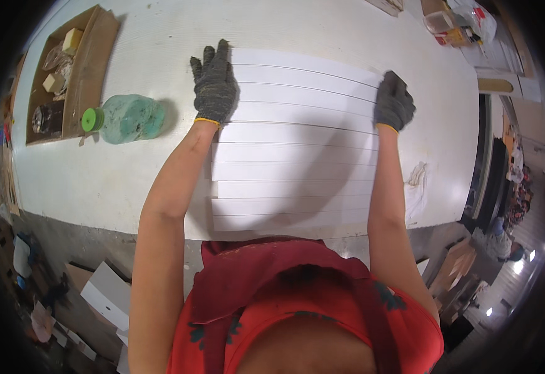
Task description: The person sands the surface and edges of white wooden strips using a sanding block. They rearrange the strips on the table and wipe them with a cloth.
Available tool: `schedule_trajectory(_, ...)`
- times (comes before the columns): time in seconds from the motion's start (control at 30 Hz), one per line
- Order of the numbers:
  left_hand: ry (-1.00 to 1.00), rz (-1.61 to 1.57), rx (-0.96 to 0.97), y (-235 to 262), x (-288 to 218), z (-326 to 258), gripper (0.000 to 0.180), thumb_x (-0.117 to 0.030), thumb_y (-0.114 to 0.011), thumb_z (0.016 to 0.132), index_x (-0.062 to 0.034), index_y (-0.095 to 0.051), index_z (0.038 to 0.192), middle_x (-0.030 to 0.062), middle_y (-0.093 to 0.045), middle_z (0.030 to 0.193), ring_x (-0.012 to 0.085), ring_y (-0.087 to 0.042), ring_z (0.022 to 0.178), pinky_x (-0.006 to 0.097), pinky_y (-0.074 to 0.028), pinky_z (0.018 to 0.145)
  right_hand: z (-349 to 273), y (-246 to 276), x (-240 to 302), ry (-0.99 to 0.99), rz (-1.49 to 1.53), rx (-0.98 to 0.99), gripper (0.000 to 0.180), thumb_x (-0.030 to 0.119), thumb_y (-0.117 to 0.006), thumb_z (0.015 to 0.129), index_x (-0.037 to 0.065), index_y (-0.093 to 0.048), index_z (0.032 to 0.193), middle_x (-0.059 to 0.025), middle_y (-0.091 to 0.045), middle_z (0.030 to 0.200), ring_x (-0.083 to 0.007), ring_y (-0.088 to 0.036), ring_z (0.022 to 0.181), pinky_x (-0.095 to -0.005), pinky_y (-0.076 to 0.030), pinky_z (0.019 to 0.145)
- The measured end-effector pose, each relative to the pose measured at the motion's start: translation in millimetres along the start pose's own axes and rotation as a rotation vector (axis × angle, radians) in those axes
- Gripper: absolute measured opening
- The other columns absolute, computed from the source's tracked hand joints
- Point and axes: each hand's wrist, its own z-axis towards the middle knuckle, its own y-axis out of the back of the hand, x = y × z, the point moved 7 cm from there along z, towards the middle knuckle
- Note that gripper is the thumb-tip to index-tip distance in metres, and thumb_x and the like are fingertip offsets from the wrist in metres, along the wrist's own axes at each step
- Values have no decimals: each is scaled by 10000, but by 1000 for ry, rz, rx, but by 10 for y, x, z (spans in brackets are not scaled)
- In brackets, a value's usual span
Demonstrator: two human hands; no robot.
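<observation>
Several long white strips (297, 132) lie side by side on a white table, stacked from far to near, their left ends slightly uneven. My left hand (215, 88), in a dark grey knit glove with a yellow cuff, rests along the left ends of the far strips, fingers stretched and a little apart. At the opposite ends, my right hand (394, 105), gloved the same way, has its fingers bent and pressed together. Whatever lies within those fingers is hidden; a dark, flat-edged shape shows at their tips.
Left on the white table (154, 177) lies a greenish plastic bottle (133, 118) with a green cap, beside an open wooden box (91, 75) of small blocks and a dark jar. A pale cloth (416, 190) lies near my right forearm. Packages (456, 28) sit far right.
</observation>
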Motion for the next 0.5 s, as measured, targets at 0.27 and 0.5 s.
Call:
schedule_trajectory(0.27, -18, -146, -127, 19, 51, -1, 506, -107, -478, 962, -43, -400, 1459, 172, -483, 1444, 368, -388, 1380, 493, -192, 1194, -1205, 438, 2784, 564, 459, -41, 326, 276, -687, 767, 194, -647, 1080, -57, -665, 1006, -291, -647, 882, -468, -520, 750)
schedule_trajectory(0.5, -94, -10, -12, 42, -73, 45, 413, -80, -464, 956, -135, -545, 1357, 117, -543, 1402, 354, -421, 1364, 517, -179, 1191, -45, -59, 727, 413, 39, -123, 220, 410, -571, 920, 243, -622, 1053, -80, -684, 841, -332, -658, 727, -489, -525, 608)
